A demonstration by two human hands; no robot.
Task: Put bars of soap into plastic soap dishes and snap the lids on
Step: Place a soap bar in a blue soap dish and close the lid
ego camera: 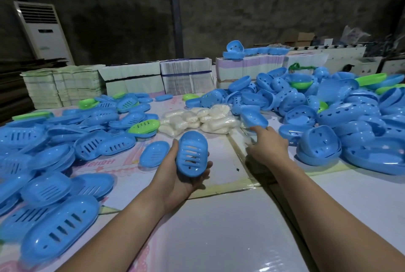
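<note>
My left hand [183, 180] grips a blue slotted soap dish lid [191, 154], held upright above the table's middle. My right hand [268, 145] reaches forward and pinches a blue soap dish base [254, 117] at its near edge, tilted up off the table. Just beyond both hands lies a pile of white soap bars in clear wrap [197, 121]. Blur hides the exact lie of my right fingers.
Several blue slotted lids [61, 146], a few green, cover the left of the table. A heap of blue bases with holes [328, 116] fills the right. Bundles of flat cartons [131, 79] stand along the back. White sheeting [219, 227] covers the near table.
</note>
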